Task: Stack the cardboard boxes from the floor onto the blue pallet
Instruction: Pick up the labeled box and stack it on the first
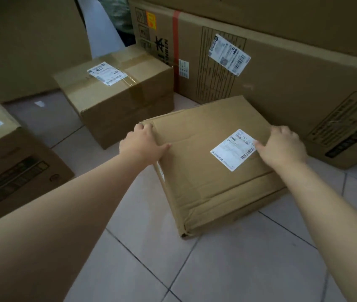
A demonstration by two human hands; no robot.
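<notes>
A flat, creased cardboard box (pixel 206 171) with a white shipping label lies on the tiled floor in the middle of the view. My left hand (pixel 142 144) grips its far left corner, fingers curled over the edge and thumb on top. My right hand (pixel 282 147) rests on the box's far right side, partly covering the label, fingers curled over the far edge. A taller taped box (pixel 116 99) with a label on top stands on the floor behind it to the left. The blue pallet is not in view.
A long large carton (pixel 271 68) runs along the back right, touching the flat box's far side. Another printed box (pixel 7 171) stands at the left edge. A big carton (pixel 27 40) fills the back left. Pale floor tiles (pixel 217 269) lie in front.
</notes>
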